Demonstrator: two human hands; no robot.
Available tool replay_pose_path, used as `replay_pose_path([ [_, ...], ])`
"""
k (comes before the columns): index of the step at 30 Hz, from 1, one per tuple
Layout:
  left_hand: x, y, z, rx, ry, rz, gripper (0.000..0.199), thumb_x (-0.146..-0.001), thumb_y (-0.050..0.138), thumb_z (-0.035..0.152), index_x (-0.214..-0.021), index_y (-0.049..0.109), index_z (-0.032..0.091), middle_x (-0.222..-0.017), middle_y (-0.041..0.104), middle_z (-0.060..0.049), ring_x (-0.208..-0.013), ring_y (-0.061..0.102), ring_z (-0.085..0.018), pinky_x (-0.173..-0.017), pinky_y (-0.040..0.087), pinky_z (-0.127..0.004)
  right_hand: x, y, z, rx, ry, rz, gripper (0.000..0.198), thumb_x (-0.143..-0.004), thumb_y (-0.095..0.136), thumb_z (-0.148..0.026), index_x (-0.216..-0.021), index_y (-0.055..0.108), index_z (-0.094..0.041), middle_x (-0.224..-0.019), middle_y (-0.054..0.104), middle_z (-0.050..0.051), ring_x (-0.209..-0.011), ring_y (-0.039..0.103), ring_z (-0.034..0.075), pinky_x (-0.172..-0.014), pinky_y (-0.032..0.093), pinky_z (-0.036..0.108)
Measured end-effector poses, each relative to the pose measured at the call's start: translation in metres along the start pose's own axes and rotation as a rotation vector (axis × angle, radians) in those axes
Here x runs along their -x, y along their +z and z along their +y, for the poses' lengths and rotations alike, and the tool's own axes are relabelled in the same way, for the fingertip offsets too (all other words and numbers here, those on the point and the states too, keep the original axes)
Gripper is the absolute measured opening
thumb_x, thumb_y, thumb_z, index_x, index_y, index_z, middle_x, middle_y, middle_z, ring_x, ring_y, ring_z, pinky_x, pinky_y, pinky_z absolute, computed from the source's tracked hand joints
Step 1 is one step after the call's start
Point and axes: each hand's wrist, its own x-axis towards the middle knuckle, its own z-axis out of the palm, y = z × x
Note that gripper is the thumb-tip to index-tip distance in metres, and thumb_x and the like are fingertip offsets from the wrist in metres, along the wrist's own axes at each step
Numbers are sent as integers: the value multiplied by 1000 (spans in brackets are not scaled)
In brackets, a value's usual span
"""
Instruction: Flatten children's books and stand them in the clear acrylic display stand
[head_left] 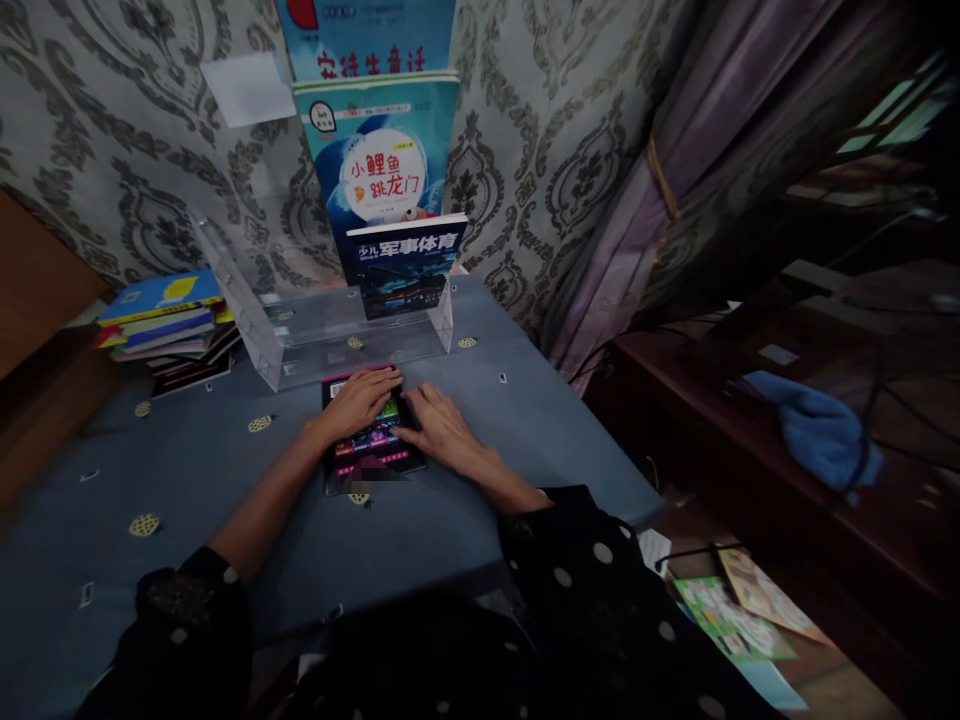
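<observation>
A dark book with bright pink and green pictures [373,457] lies flat on the blue-grey tablecloth [300,560]. Across its upper left part rests my left hand [358,402], fingers stretched out over the cover. My right hand [441,428] lies at the book's right edge, its fingers apart and the thumb reaching onto the cover. Just behind them stands a clear acrylic book rack [262,345]. On the rack a dark blue book [409,275] leans in front, with a teal book [386,160] behind it and another blue book [375,35] above.
A stack of books [169,310] sits at the left rear. To the right is a dark red cabinet [720,460] with a blue cloth [814,430] and cables on it. Several papers and booklets [739,615] lie low at the right. A purple curtain [637,200] hangs beside the patterned wall.
</observation>
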Motion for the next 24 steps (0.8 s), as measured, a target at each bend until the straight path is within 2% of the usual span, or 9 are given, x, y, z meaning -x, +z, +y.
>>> replay_pose_path([
  [3,3,-2,5,6,13,-13,42,-102,38,28,-137,58,22,-145,57,-7,-137,49,-22,-113,37,-46,-2,-2,0,25,44,-5,59,-84,75,-42,-130,52,-12,-122,57,16,-117,54,32,-98,46,47],
  [9,12,-5,16,17,62,-45,42,-102,37,27,-138,57,22,-145,57,-8,-138,48,-23,-113,37,-47,-3,-1,1,36,51,-2,68,-84,75,-43,-137,47,-12,-125,57,17,-118,54,31,-99,44,45],
  [15,28,-7,25,29,38,-28,43,-104,34,33,-138,57,23,-146,56,-8,-138,49,-22,-114,37,-47,-3,3,5,32,26,3,72,-85,72,-46,-144,44,-15,-129,56,17,-120,53,32,-99,43,45],
  [18,38,-9,17,52,10,-11,45,-104,34,38,-138,58,21,-145,57,-9,-137,50,-22,-114,38,-46,-3,5,8,44,7,1,71,-88,68,-49,-145,43,-16,-128,58,17,-118,52,33,-98,43,47],
  [24,61,-18,-23,83,-147,48,54,-103,30,48,-137,57,17,-146,56,-11,-138,49,-24,-116,37,-47,-4,4,10,60,-32,-18,63,-91,65,-48,-140,49,-12,-125,60,17,-115,53,31,-96,42,43],
])
